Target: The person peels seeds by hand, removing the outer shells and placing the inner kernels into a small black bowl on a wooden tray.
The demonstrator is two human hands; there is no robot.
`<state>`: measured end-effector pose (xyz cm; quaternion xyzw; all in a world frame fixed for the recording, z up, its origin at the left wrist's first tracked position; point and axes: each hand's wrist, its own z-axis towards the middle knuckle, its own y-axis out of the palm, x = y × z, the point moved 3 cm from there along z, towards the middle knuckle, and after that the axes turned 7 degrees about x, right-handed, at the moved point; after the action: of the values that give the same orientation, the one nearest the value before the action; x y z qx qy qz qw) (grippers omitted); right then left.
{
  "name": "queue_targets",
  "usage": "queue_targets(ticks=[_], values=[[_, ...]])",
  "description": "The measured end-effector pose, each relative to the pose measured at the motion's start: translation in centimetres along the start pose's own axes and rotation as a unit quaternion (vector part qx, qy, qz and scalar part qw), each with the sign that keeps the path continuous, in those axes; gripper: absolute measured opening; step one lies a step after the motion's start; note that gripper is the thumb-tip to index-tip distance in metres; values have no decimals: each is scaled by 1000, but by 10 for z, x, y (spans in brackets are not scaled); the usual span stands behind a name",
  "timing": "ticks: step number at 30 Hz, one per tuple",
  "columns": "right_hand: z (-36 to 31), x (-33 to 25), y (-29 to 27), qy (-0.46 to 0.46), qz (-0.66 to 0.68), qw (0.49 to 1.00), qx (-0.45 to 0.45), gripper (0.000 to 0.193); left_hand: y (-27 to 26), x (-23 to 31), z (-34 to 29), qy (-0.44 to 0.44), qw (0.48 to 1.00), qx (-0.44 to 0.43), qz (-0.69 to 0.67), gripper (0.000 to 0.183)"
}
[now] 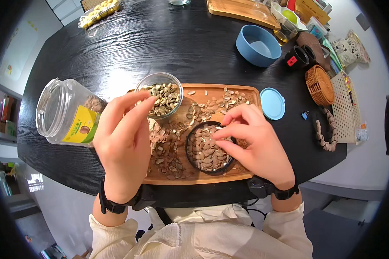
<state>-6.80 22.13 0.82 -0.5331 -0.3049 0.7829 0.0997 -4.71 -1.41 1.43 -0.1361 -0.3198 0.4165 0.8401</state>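
My left hand (124, 144) hovers at the near left edge of a round glass bowl (180, 96) of green shelled kernels. Thumb and fingers come together there in a loose pinch, and anything between them is hidden. Over a black-rimmed bowl (187, 151), my right hand (259, 144) brings thumb and index finger close together; whatever they may hold is too small to name. Brown seeds in their shells (205, 153) fill this bowl. Both bowls stand on a wooden tray (229, 176), with broken shells (164, 151) left of the black-rimmed bowl and more seeds (220, 102) behind it.
A clear plastic jar (52, 112) with a yellow-green label lies tilted at left. Right of the tray is a light blue lid (272, 103). Farther back stand a blue bowl (258, 45), black cups (296, 58), a woven round box (320, 85) and another wooden tray (242, 15).
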Motion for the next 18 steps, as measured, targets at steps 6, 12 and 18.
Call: queue_targets(ticks=[6, 12, 18], values=[[-1, 2, 14, -64, -117, 991, -12, 12, 3, 5, 1, -52, 999, -8, 8, 23], [5, 1, 17, -62, -124, 990, 13, 11, -4, 25, -1, -8, 998, -41, -47, 11], [3, 5, 24, -50, -137, 989, 9, 13, 10, 23, -13, -23, 984, -170, -53, 10]])
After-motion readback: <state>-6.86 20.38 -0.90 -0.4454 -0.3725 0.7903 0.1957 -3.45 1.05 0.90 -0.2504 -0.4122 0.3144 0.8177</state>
